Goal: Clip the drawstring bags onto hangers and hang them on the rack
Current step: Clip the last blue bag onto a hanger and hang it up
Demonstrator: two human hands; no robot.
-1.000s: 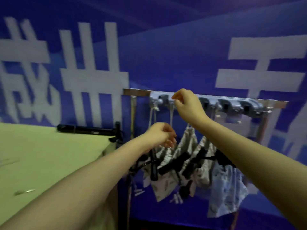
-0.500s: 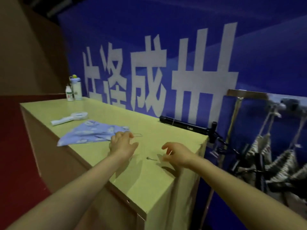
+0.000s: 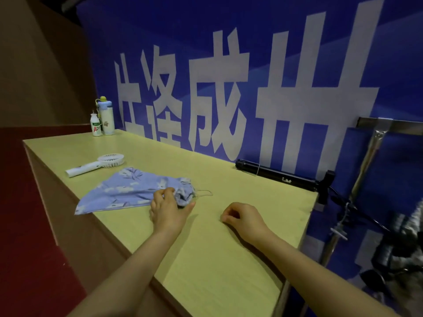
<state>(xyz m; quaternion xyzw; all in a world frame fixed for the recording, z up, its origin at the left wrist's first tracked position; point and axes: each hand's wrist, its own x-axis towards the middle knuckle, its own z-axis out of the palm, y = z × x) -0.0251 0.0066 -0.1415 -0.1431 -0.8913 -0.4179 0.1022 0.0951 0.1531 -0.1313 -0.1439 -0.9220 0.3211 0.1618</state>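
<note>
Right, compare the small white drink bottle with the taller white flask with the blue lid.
The small white drink bottle is shorter and slimmer than the blue-lidded white flask. The bottle bears green lettering; the flask a small picture. The bottle's top is white; the flask's is blue with a yellow knob. Both stand upright at the far corner of the pale table.

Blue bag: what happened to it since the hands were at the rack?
Both hands came down from the rack to the table. The left hand took hold of the blue bag by its gathered end; the right hand settled beside it, fingers curled, and I can't tell whether it holds anything. The fan and bottles stayed put.
</note>
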